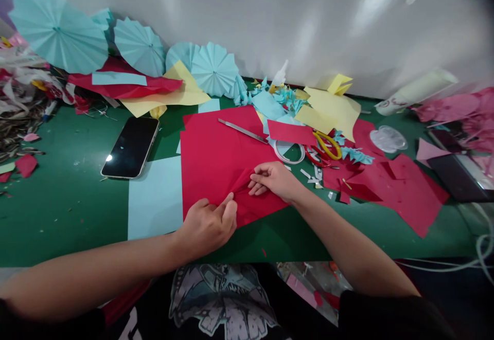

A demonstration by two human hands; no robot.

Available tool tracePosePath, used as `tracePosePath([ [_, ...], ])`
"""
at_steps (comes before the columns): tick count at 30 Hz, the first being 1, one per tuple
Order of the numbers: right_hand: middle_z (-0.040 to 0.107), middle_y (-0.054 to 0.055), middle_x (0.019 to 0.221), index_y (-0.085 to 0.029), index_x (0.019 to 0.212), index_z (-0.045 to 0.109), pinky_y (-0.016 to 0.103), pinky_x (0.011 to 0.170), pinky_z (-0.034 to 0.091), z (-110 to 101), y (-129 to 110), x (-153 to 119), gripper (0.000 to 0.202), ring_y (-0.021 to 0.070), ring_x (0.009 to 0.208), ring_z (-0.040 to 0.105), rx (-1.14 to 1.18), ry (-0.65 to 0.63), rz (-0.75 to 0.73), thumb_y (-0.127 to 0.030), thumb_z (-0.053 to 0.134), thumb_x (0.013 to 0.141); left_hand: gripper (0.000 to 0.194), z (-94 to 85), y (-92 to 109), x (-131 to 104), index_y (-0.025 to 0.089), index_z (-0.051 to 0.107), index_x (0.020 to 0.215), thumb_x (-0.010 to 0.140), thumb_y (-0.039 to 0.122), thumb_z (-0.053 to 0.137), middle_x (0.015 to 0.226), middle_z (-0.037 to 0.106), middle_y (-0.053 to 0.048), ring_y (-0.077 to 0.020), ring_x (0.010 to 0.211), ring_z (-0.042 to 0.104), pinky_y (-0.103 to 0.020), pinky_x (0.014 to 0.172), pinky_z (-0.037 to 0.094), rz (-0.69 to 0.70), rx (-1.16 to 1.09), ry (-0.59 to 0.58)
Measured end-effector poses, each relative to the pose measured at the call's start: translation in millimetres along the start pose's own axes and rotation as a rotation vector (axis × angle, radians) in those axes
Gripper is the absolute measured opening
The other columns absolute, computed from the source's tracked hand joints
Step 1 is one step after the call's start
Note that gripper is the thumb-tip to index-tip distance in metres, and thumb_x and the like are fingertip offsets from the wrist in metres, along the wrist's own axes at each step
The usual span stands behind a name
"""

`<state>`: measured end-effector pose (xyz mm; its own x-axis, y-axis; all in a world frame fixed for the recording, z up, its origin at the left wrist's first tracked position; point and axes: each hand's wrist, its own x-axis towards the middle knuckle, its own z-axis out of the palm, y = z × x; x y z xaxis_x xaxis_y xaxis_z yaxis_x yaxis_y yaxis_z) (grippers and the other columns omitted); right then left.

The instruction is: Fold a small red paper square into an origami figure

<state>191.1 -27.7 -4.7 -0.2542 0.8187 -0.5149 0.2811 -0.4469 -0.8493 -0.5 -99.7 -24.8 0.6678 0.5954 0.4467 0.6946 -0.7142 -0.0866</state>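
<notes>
Folded red paper (242, 181): at 6 o'clock, just off the centre of my view, over red sheets (208, 160) on the tabletop (77, 211). My left grip (208, 227) is nearly closed, fingertips at its 7 o'clock end; my right grip (276, 180) pinches its 2 o'clock end, other fingers loosely curled. I judge it light, thin, limp, easily creased or torn; best hold: lightly, at both fold ends. Tweezers (243, 130) lie at 12 o'clock.
</notes>
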Motion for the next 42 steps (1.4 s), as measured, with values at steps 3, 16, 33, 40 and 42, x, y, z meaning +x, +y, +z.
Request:
tracePosePath([
  [3,0.066,0.001,0.058,-0.014,0.065,0.051,0.017,0.047,0.054,-1.5,-0.3,-0.4,0.016,0.0120,0.052,0.067,-0.003,-0.020,-0.009,-0.008,0.054,0.080,0.022,-0.8,0.1,0.8,0.005,0.051,0.099,0.085,0.017,0.039,0.050,0.055,0.001,-0.0130,0.037,0.049,-0.028,0.043,0.035,-0.004,-0.001,0.009],
  [16,0.068,0.003,0.061,-0.014,0.065,0.052,0.021,0.055,0.056,-8.1,2.6,-2.6,0.016,0.0148,0.060,0.069,0.033,-0.054,-0.014,-0.017,0.065,0.073,0.016,-2.7,-5.8,1.8,0.010,0.053,0.094,0.083,0.018,0.046,0.077,0.070,-0.006,-0.0132,0.042,0.052,-0.030,0.046,0.039,-0.017,-0.062,0.067],
  [33,0.067,0.003,0.063,-0.011,0.063,0.057,0.026,0.066,0.056,-19.7,1.1,-3.6,0.027,0.0159,0.066,0.069,0.020,-0.153,-0.011,-0.030,0.077,0.058,0.016,2.0,-2.6,1.7,0.011,0.055,0.087,0.083,0.015,0.041,0.109,0.065,-0.013,-0.0113,0.046,0.054,-0.030,0.042,0.038,0.073,-0.106,-0.087],
  [40,0.069,0.005,0.064,-0.012,0.066,0.060,0.022,0.060,0.056,-14.2,1.7,-5.8,0.026,0.0154,0.066,0.069,0.019,-0.100,-0.013,-0.034,0.074,0.062,0.017,1.5,-0.4,1.1,0.010,0.058,0.084,0.083,0.012,0.041,0.112,0.063,-0.015,-0.0119,0.053,0.058,-0.028,0.043,0.037,0.114,-0.102,-0.135],
  [42,0.068,0.005,0.062,-0.013,0.064,0.059,0.020,0.055,0.055,-10.7,3.0,-5.3,0.027,0.0143,0.061,0.068,0.032,-0.039,0.003,-0.035,0.074,0.063,0.016,1.9,-0.1,0.9,0.011,0.057,0.083,0.083,0.013,0.042,0.113,0.062,-0.015,-0.0118,0.051,0.057,-0.028,0.043,0.037,0.107,-0.094,-0.146],
])
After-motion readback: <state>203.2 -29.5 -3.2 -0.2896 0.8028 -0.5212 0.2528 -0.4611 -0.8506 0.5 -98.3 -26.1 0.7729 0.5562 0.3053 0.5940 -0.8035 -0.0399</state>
